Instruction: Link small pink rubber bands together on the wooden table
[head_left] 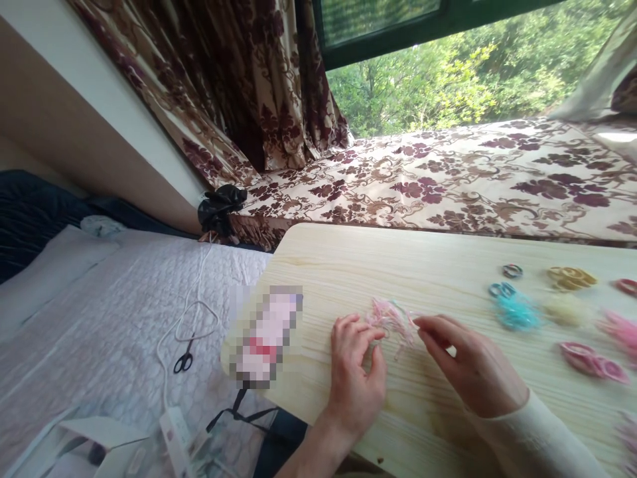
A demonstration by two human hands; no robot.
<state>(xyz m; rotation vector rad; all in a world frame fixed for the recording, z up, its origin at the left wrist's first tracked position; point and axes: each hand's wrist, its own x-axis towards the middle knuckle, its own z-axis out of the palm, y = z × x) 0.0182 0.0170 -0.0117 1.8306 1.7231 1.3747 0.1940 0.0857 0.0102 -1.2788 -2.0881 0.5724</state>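
A loose tangle of pink and pale strands (pixel 391 317) lies on the light wooden table (pixel 343 265). My left hand (pixel 355 372) rests at the tangle's left side, fingers apart, the fingertips touching its edge. From the right, my right hand (pixel 465 362) pinches the ends of some strands between thumb and forefinger. Farther right on the table are a turquoise fluffy bundle (pixel 517 311), a small dark patterned ring (pixel 512 271), tan bands (pixel 572 278), a pale yellow tuft (pixel 566 309) and pink bands (pixel 593 362).
A blurred-out phone-like object (pixel 269 338) lies at the table's left end. On the bed (pixel 124 292) are black scissors (pixel 183 362), a white cable and a power strip (pixel 175 438). A floral-covered window ledge (pixel 438 179) runs behind the table.
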